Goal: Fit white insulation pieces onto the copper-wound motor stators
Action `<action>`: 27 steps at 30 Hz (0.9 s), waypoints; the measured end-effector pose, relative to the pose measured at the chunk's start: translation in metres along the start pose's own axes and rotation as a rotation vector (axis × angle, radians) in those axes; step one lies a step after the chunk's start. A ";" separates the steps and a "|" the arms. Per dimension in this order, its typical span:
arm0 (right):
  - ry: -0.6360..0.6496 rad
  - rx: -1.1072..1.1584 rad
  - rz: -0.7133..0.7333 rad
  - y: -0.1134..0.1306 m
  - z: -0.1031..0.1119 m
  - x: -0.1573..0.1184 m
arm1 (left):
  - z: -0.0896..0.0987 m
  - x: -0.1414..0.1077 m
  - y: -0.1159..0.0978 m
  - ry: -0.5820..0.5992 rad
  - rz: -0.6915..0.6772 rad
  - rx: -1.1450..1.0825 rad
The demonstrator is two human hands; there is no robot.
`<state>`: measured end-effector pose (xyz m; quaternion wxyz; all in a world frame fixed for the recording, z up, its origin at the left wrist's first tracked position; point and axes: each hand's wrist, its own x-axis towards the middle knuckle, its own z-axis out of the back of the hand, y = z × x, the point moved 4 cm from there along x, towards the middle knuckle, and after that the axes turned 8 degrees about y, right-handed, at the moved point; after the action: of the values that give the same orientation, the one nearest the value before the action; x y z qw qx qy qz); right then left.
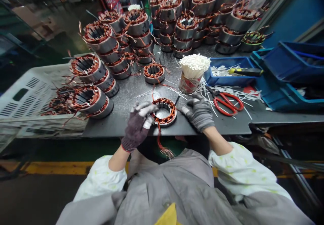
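Note:
A motor stator (164,120), a steel ring wound with copper coils, lies flat near the table's front edge. My left hand (139,123), in a dark purple glove with white-taped fingertips, grips the ring's left side between thumb and fingers. A bundle of copper lead wires (160,140) hangs from the ring over the edge. On the right, my right hand (198,113), in a grey glove, has its fingers curled; a thin copper wire seems to run from the ring to its fingertips. A short dark sleeve (177,100) sticks up between ring and hand.
Another stator (153,73) sits behind. Stacked stators (101,42) rise left and back. A can of white sticks (191,76), red-handled scissors (226,103) and loose sticks lie right. Beyond are a blue tray (230,80) with a yellow-black tool (245,71), and blue bins (291,93). A white crate (32,93) stands left.

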<state>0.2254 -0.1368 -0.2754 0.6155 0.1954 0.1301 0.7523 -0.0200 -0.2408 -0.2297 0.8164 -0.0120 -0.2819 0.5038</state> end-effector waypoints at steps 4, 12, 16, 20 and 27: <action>-0.229 0.073 0.517 0.031 0.028 -0.024 | -0.011 -0.015 -0.010 0.070 -0.149 0.116; 0.366 -0.297 0.849 0.099 0.023 -0.010 | -0.017 0.013 0.030 -0.304 0.669 -1.075; 0.551 -0.523 0.805 0.123 0.017 0.008 | -0.017 -0.016 0.032 -0.469 0.677 -1.215; 0.702 -0.643 0.789 0.143 0.009 0.021 | -0.017 -0.052 0.013 -0.266 0.588 -0.854; 0.759 0.080 0.664 0.120 0.035 0.025 | -0.011 -0.073 -0.010 -0.085 0.432 -0.386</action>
<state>0.1324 -0.1391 -0.1892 0.2446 -0.0377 0.3042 0.9199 -0.0314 -0.3032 -0.2690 0.6602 -0.2059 -0.3973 0.6033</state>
